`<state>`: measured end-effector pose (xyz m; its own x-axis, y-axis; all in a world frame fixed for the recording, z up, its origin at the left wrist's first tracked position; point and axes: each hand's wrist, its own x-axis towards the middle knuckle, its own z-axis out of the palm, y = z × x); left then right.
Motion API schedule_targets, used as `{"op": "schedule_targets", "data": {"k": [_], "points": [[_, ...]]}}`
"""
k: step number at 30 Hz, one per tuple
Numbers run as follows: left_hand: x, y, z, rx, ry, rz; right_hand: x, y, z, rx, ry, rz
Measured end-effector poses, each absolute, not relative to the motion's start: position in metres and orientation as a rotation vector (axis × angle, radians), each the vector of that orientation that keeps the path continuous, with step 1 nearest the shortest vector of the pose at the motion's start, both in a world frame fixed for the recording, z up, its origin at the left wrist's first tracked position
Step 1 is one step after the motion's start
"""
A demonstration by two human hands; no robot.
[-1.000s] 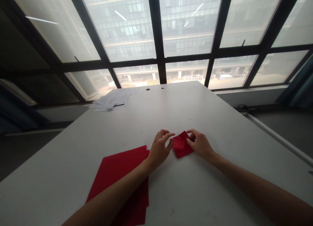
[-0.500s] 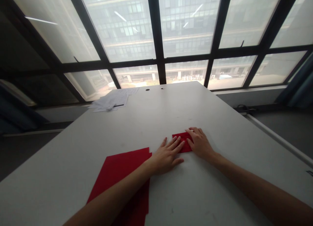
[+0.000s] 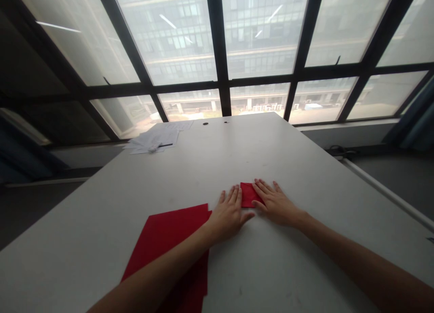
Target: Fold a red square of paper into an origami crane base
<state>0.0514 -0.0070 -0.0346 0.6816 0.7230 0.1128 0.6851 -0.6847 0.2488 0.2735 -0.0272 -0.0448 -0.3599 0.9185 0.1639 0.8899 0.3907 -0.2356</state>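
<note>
A small folded piece of red paper (image 3: 248, 196) lies flat on the white table between my hands. My left hand (image 3: 228, 215) rests at its left edge, fingers stretched forward and thumb out to the right. Across the paper's right part lies my right hand (image 3: 274, 202), palm down with the fingers spread, covering that end. Under my left forearm are larger red sheets (image 3: 176, 227), stacked slightly out of line and partly hidden by the arm.
White papers (image 3: 156, 137) with a dark pen (image 3: 165, 145) on them lie at the table's far left. Two small holes show near the far edge of the white table (image 3: 210, 168). Tall windows (image 3: 257, 33) stand behind, and a white pipe (image 3: 386, 191) runs along the right.
My left hand has slid left off the paper to its left edge, its fingers closer together. My right hand has flattened and spread over the right part.
</note>
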Motion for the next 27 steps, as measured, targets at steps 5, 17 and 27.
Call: {"op": "schedule_targets", "data": {"k": [5, 17, 27], "points": [[0.052, 0.001, -0.033, 2.655, 1.140, 0.609, 0.272, -0.027, -0.046, -1.577, -2.361, 0.213], [0.046, 0.007, -0.032, 2.664, 0.936, 0.557, 0.284, -0.009, -0.052, -1.767, -1.721, 0.122], [0.047, 0.006, -0.031, 2.687, 0.940, 0.579, 0.280, -0.017, -0.043, -1.539, -1.754, 0.104]]}}
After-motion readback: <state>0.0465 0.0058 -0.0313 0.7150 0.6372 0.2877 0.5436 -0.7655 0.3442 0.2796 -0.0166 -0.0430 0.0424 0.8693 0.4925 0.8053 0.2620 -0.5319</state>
